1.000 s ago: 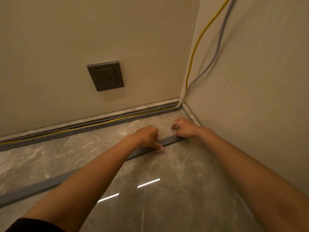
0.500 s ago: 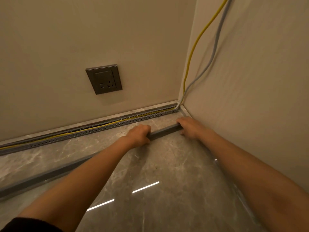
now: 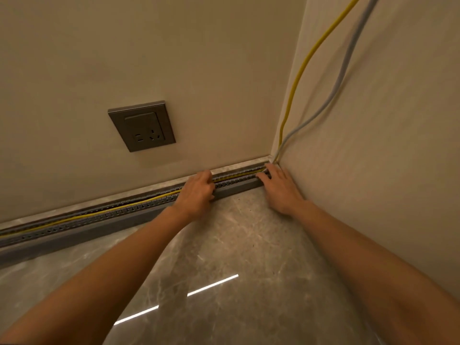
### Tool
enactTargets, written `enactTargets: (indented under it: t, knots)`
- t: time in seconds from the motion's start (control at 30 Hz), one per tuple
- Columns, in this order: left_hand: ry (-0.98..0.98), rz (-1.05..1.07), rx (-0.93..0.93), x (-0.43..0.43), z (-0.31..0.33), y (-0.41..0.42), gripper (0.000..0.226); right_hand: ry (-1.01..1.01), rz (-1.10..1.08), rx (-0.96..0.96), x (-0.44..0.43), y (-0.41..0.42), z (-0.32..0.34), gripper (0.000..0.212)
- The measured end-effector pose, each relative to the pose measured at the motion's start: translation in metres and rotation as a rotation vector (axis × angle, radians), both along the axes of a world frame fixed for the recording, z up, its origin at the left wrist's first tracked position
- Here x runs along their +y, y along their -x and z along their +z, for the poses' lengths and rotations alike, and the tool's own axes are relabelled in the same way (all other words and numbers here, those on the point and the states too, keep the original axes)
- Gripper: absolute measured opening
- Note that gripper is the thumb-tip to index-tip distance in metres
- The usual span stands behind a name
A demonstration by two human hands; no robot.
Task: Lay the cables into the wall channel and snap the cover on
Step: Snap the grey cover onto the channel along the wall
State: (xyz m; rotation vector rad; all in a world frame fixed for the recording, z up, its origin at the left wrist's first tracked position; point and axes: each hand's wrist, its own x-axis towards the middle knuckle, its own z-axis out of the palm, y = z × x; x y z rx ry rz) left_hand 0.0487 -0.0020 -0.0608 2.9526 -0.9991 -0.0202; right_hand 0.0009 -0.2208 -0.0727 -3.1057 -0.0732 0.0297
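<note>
Yellow cable, pale grey cable, grey slotted channel, grey cover, veined marble floor, bronze-grey socket.

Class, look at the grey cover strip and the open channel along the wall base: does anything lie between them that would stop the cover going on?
Nothing visible does. The cover lies right against the channel's front edge, under the left hand and right hand. The yellow cable lies inside the channel, not across its edge.
</note>
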Motion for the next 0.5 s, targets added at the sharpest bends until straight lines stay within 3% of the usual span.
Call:
enactTargets:
  t: [0.17,0.37,0.5]
  knots:
    - [-0.024,0.022,0.001,-0.01,-0.003,-0.005,0.023,0.019,-0.062,0.007,-0.001,-0.007,-0.001,0.072]
    - [-0.005,0.091,-0.004,-0.014,-0.003,-0.006,0.021,-0.034,-0.124,-0.035,-0.007,-0.013,0.011,0.067]
    - [-0.017,0.101,0.005,-0.017,-0.002,-0.007,0.022,0.053,-0.125,-0.039,-0.005,-0.013,0.011,0.067]
